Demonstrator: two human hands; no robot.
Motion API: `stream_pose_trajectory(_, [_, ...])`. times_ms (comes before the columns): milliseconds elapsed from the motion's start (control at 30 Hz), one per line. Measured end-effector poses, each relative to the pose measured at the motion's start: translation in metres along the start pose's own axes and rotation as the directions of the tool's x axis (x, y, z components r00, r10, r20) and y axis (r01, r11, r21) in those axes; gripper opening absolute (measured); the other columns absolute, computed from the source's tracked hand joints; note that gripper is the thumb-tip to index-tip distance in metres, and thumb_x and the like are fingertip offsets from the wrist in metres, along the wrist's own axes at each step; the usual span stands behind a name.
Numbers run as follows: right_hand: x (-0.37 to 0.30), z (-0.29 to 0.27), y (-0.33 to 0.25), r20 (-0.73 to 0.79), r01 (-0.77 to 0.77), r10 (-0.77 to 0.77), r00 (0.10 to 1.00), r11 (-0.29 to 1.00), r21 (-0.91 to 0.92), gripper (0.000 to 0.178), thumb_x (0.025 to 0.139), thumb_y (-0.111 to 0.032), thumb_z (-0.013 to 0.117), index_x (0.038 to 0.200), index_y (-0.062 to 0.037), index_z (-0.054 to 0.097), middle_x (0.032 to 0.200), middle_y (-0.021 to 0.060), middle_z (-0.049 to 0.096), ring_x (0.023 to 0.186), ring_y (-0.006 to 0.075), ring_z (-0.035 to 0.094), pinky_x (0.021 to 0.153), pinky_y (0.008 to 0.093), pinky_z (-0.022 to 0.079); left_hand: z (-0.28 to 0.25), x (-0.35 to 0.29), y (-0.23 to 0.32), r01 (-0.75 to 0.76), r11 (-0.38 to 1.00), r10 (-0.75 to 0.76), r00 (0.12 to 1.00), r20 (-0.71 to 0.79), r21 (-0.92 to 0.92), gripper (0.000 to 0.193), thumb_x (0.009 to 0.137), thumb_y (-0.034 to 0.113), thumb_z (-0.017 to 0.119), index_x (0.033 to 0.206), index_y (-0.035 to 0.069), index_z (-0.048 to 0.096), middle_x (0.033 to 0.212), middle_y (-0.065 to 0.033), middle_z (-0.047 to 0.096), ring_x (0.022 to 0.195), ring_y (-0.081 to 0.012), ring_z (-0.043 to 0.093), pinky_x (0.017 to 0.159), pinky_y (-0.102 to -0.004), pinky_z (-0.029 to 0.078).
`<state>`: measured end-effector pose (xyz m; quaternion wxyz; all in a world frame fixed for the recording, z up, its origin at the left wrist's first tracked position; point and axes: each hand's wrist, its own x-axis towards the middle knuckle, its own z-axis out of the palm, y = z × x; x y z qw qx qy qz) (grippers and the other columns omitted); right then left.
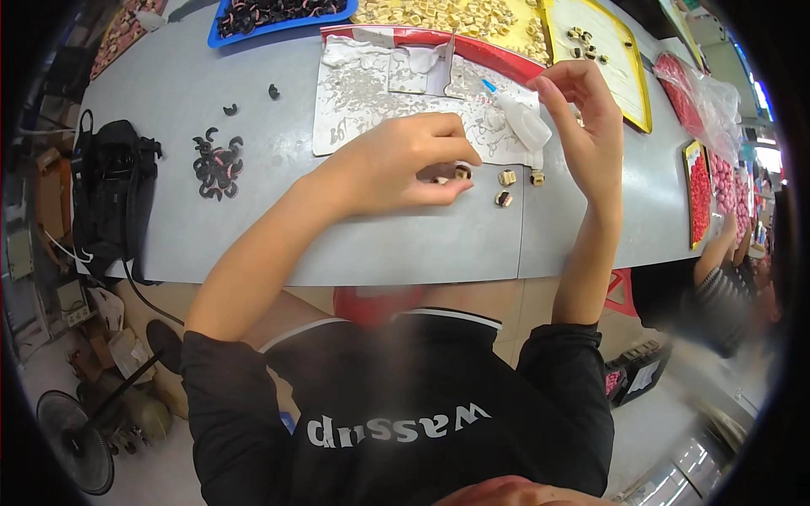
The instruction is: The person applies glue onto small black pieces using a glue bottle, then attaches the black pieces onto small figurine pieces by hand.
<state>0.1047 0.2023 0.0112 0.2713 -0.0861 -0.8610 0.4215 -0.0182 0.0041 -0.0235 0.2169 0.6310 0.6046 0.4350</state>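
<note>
My left hand (401, 162) is closed in a pinch over the grey table. Between its thumb and fingertips sits a small cream-and-black piece (462, 172). Another cream bit partly shows beneath those fingers. My right hand (584, 118) is raised, thumb and index finger brought together; whatever they hold, if anything, is too small to name. Beside it a translucent white squeeze bottle (528, 126) with a blue tip lies on a smeared white board (363, 110). Just right of my left hand are a cream piece (506, 178), another cream piece (537, 179) and a cream-and-black piece (504, 199).
Loose black curved pieces (218, 166) lie on the left of the table (405, 253), near a black bag (114, 190). At the back stand a blue tray (287, 31) of black pieces and a yellow tray (645, 114) holding several finished-looking pieces. Another person's arm (715, 249) shows far right.
</note>
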Motion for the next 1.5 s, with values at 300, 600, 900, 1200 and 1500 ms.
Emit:
stream_pose_trajectory(300, [-0.038,-0.015,-0.039,-0.017,-0.312,0.350,0.937,0.812,-0.493,0.031,0.088,-0.028,0.063,0.091,0.0003,0.051,0.081,0.0151,0.058,0.072,0.0301,0.056,0.066,0.0370,0.045,-0.010,0.004,-0.020,0.028,0.977,0.046,0.940,-0.339,0.212,0.014,0.084,0.016,0.063,0.077,0.004,0.062,0.074,-0.0073,0.057,0.065,-0.0234,0.057,0.058,-0.0327,0.046])
stream_pose_trajectory(600, [-0.093,0.061,-0.050,-0.116,-0.209,0.174,0.978,0.847,-0.488,0.060,0.066,-0.033,0.082,0.104,0.0005,0.049,0.095,0.0144,0.048,0.086,0.0304,0.053,0.072,0.0380,0.046,-0.011,0.003,-0.023,0.010,0.979,0.064,0.932,-0.357,0.202,0.018,0.084,0.018,0.061,0.074,0.003,0.058,0.072,-0.0085,0.056,0.063,-0.0264,0.055,0.058,-0.0360,0.045])
stream_pose_trajectory(900, [-0.071,0.090,-0.059,-0.010,-0.115,0.140,0.990,0.766,-0.633,0.040,0.080,-0.033,0.070,0.098,-0.0026,0.052,0.093,0.0144,0.050,0.081,0.0315,0.056,0.064,0.0400,0.047,-0.011,0.002,-0.025,0.018,0.981,0.054,0.932,-0.359,0.194,0.020,0.084,0.020,0.060,0.074,0.003,0.059,0.072,-0.0099,0.057,0.070,-0.0270,0.057,0.063,-0.0378,0.047])
stream_pose_trajectory(1200, [-0.067,0.067,-0.031,0.212,0.178,-0.060,0.975,0.783,-0.596,0.015,0.083,-0.014,0.063,0.078,-0.0043,0.052,0.073,0.0094,0.052,0.058,0.0290,0.057,0.051,0.0391,0.046,-0.011,0.002,-0.026,-0.017,0.980,0.086,0.932,-0.351,0.197,0.020,0.085,0.020,0.059,0.074,0.003,0.058,0.071,-0.0105,0.057,0.071,-0.0276,0.057,0.064,-0.0382,0.047])
stream_pose_trajectory(1500, [-0.068,0.050,-0.025,0.163,0.166,-0.087,0.983,0.801,-0.575,0.020,0.083,-0.014,0.064,0.071,-0.0048,0.051,0.067,0.0097,0.056,0.055,0.0277,0.058,0.049,0.0380,0.046,-0.015,0.002,-0.024,-0.031,0.985,0.084,0.944,-0.319,0.169,0.018,0.086,0.018,0.060,0.078,0.001,0.059,0.072,-0.0120,0.055,0.068,-0.0271,0.054,0.063,-0.0369,0.044])
